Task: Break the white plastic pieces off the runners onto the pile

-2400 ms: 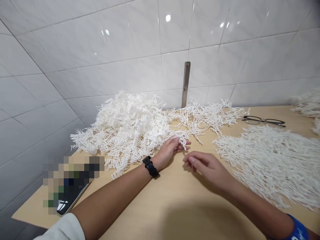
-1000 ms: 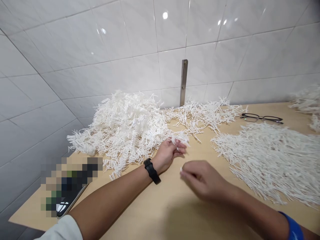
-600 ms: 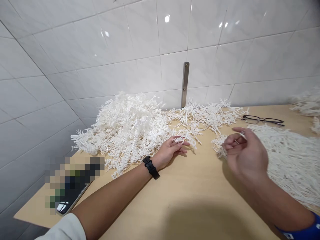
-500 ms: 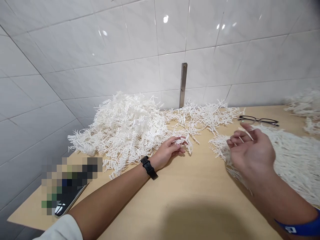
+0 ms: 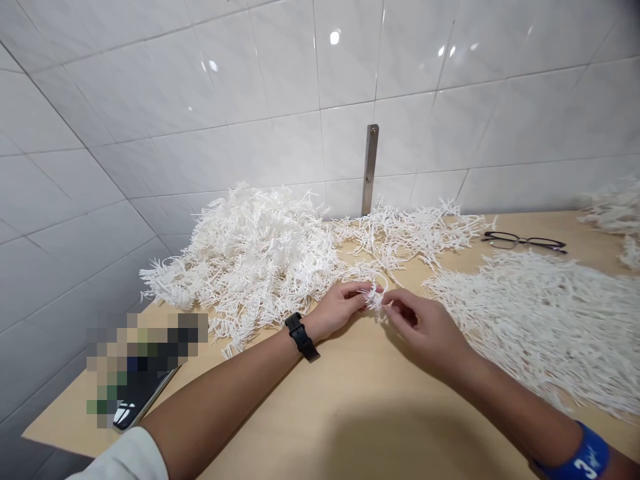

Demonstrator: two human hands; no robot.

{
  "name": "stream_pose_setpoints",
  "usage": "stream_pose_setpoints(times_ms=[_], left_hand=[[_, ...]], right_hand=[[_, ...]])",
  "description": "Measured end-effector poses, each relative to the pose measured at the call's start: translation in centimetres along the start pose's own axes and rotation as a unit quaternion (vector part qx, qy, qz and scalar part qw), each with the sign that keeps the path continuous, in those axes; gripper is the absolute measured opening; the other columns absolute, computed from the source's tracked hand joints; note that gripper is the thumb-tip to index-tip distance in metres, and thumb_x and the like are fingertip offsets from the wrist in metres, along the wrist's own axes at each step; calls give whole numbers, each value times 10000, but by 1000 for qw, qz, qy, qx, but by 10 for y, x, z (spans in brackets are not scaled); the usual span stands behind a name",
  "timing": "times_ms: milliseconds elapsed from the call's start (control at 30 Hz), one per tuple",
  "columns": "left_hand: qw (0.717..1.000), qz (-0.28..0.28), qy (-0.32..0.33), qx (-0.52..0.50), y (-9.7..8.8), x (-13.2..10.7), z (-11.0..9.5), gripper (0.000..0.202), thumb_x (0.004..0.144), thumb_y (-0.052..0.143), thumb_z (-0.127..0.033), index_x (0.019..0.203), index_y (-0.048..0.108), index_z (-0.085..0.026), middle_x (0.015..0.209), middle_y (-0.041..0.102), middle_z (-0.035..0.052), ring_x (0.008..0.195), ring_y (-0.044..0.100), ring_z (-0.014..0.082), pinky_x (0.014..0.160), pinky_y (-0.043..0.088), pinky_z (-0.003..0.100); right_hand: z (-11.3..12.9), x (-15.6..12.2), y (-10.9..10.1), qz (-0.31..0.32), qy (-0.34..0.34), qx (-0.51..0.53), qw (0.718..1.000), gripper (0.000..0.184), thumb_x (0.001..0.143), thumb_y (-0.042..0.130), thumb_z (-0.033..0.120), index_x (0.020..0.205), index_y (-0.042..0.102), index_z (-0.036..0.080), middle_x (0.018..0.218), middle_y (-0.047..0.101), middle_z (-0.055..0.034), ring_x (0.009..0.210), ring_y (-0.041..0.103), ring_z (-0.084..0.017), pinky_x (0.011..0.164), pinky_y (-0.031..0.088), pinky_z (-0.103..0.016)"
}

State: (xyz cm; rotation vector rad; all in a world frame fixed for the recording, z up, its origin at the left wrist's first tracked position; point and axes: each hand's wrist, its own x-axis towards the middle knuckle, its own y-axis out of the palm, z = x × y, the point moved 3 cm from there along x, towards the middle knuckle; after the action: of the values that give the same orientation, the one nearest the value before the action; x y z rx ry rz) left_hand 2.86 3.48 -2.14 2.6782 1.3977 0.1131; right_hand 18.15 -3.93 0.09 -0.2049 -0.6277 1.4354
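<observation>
A small tuft of white strands (image 5: pixel 374 298) is held above the wood-toned surface (image 5: pixel 320 393), between the two hands and just in front of the edge of the larger heap. The left hand (image 5: pixel 337 310) is placed at the tuft's left side, its grip pressed together on the strands, with a black wristwatch (image 5: pixel 301 337) worn on that wrist and a white sleeve (image 5: pixel 123 457) visible at the lower left. The right hand (image 5: pixel 425 333) is placed at the tuft's right side, its grip pinching the strands between thumb and fingers, and a blue wristband (image 5: pixel 585 453) is worn on that wrist. A large heap of white strands (image 5: pixel 255 253) is piled against the tiled wall (image 5: pixel 300 73), and the left hand is close beside it. A flatter spread of strands (image 5: pixel 540 327) lies to the right. Eyeglasses (image 5: pixel 524 241) are laid beyond that spread, a metal strip (image 5: pixel 370 170) is fixed to the wall, and a phone (image 5: pixel 140 407), partly obscured by pixelation, lies at the left.
</observation>
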Motion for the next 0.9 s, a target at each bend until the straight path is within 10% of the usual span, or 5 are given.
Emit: stream_pose_setpoints(times_ms=[200,900], left_hand=[[996,10,18,82,3,-5,-8,471,786,727,-304,1224,660,-145,934,670,65,761,557,141,723,439,262],[967,11,73,243,8,-11,-13,398,888,573,-284,1277,556,-201,1193,619,83,949,554,191,843,450,309]], right_hand=[[-7,1,2,20,-21,-159,987,303,887,570,405,1154,592,262,667,563,31,558,499,-157,560,348,-285],[-11,-2,14,112,38,-25,993,358,943,461,456,732,584,194,635,512,19,603,436,-145,559,316,-268]])
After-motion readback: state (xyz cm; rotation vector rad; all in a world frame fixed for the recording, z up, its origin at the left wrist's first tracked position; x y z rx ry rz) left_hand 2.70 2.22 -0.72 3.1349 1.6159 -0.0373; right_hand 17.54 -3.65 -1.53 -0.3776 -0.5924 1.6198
